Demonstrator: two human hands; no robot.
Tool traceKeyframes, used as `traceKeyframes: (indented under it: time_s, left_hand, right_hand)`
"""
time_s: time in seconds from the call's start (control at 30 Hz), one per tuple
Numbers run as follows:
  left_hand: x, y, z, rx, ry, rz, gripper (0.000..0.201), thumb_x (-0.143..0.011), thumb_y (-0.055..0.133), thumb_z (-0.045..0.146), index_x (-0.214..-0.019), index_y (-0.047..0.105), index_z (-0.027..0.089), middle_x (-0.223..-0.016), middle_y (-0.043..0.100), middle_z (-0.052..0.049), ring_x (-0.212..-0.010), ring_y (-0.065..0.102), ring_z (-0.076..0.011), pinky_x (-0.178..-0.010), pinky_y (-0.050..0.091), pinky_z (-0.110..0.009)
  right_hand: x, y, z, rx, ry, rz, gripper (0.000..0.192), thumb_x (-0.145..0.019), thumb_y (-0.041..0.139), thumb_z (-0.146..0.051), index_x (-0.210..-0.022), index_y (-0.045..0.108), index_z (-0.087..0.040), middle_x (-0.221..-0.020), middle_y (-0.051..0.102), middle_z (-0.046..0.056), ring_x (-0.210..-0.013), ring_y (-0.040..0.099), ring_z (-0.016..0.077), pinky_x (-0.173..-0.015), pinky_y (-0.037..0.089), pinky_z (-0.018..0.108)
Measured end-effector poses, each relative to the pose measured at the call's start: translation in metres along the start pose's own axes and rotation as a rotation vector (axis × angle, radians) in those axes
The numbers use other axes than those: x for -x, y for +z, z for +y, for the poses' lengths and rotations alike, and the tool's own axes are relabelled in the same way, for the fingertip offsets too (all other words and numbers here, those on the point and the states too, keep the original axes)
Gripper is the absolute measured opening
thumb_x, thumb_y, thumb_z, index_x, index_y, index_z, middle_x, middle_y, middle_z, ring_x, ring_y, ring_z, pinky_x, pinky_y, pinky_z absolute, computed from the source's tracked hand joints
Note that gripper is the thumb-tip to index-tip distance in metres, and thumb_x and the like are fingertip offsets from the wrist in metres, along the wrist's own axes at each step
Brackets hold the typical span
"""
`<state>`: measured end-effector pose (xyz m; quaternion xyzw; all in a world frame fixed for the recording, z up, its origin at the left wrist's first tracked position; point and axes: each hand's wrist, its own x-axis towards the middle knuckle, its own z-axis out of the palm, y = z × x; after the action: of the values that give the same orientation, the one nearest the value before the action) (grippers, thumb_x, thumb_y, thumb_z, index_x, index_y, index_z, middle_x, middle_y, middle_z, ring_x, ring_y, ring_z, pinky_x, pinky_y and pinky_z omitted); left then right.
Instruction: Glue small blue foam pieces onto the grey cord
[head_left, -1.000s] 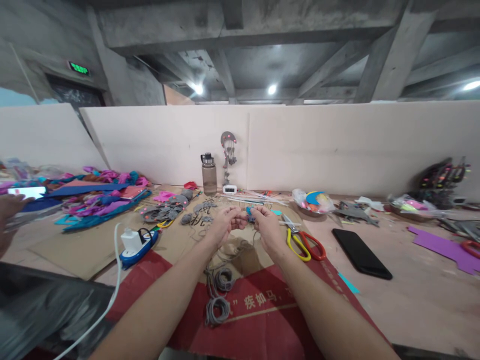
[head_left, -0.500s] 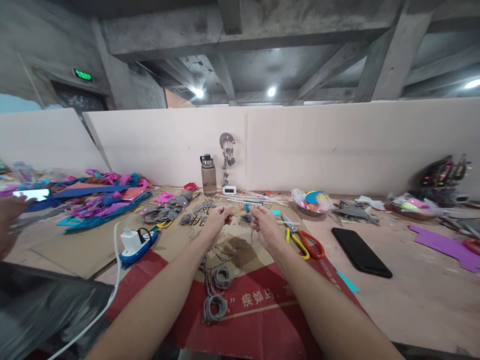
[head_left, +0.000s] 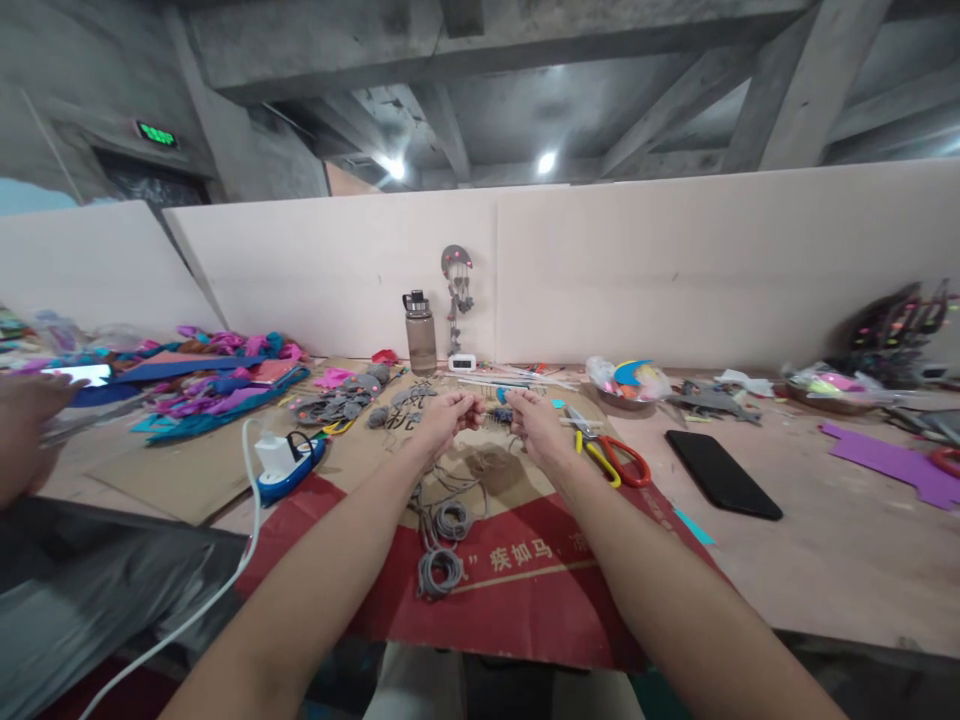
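Note:
My left hand (head_left: pixel 448 422) is closed in a pinch above the cardboard, its fingertips pressed together; whatever they hold is too small to make out. Close beside it, my right hand (head_left: pixel 537 428) pinches a small blue piece (head_left: pixel 502 396) between thumb and fingers. Below both hands, loose grey cord (head_left: pixel 453 521) lies in loops and small coils on the red and brown cardboard sheet (head_left: pixel 525 610). Scissors (head_left: pixel 626 464) with one red and one yellow handle rest just right of my right hand. Grey felt pieces (head_left: pixel 341 400) are heaped to the left.
A bottle (head_left: pixel 421 335), a small white clock (head_left: pixel 462 363) and a hanging grey ornament (head_left: pixel 457 268) are by the partition. A black phone (head_left: pixel 721 474) lies right, a blue power strip (head_left: pixel 291 474) left. Another person's hand (head_left: pixel 30 430) holds a lit phone at far left.
My fingertips have come slightly closer together. The view has tipped downward, so the table things appear higher. The right hand still pinches the blue piece.

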<state>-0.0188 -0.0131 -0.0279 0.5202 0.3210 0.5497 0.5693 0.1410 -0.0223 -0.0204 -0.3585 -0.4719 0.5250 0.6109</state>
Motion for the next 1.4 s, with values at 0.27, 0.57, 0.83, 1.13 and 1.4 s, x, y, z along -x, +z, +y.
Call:
traceKeyframes:
  time_s: [0.27,0.57,0.83,1.13,1.4]
  left_hand:
    - [-0.002,-0.001,-0.009,-0.091,0.030,0.062,0.040,-0.074,0.063,0.047,-0.056,0.041,0.019,-0.047,0.042,0.005,-0.038,0.038,-0.0067,-0.040,0.027,-0.021]
    - [0.006,0.010,-0.001,-0.238,0.073,-0.100,0.039,-0.064,0.078,0.043,-0.083,0.062,0.013,-0.061,0.060,0.002,-0.048,0.049,-0.0065,-0.045,0.034,-0.019]
    - [0.003,0.010,0.001,-0.255,0.110,-0.019,0.033,-0.065,0.078,0.035,-0.078,0.056,0.013,-0.054,0.061,0.002,-0.045,0.053,-0.0086,-0.047,0.044,-0.022]
    - [0.004,0.010,0.004,-0.234,0.116,-0.016,0.026,-0.070,0.074,0.031,-0.078,0.058,0.012,-0.057,0.061,0.001,-0.048,0.056,-0.0086,-0.048,0.047,-0.021]
    - [0.009,0.017,0.010,-0.193,0.079,-0.018,0.024,-0.068,0.074,0.026,-0.080,0.058,0.012,-0.064,0.062,-0.001,-0.058,0.063,-0.0119,-0.053,0.051,-0.023]
  right_hand:
    - [0.004,0.002,0.004,0.079,-0.033,0.002,0.036,-0.059,0.073,-0.046,-0.062,0.047,-0.021,-0.048,0.033,-0.011,-0.041,0.022,0.0043,-0.040,0.017,0.021]
    - [0.000,-0.001,0.012,0.238,-0.099,-0.024,0.030,-0.062,0.069,-0.045,-0.064,0.056,-0.018,-0.049,0.042,-0.008,-0.044,0.028,0.0062,-0.045,0.021,0.023]
    - [0.000,0.000,0.014,0.302,-0.090,-0.059,0.033,-0.068,0.062,-0.052,-0.069,0.058,-0.019,-0.051,0.038,-0.008,-0.045,0.028,0.0078,-0.045,0.022,0.024]
    - [0.001,0.001,0.012,0.291,-0.078,-0.116,0.034,-0.065,0.064,-0.049,-0.079,0.061,-0.018,-0.056,0.044,-0.007,-0.046,0.028,0.0071,-0.046,0.022,0.024]
    - [0.003,-0.001,0.004,0.502,-0.222,-0.046,0.023,-0.073,0.054,-0.041,-0.072,0.059,-0.018,-0.060,0.051,-0.003,-0.054,0.039,0.0110,-0.054,0.031,0.025]
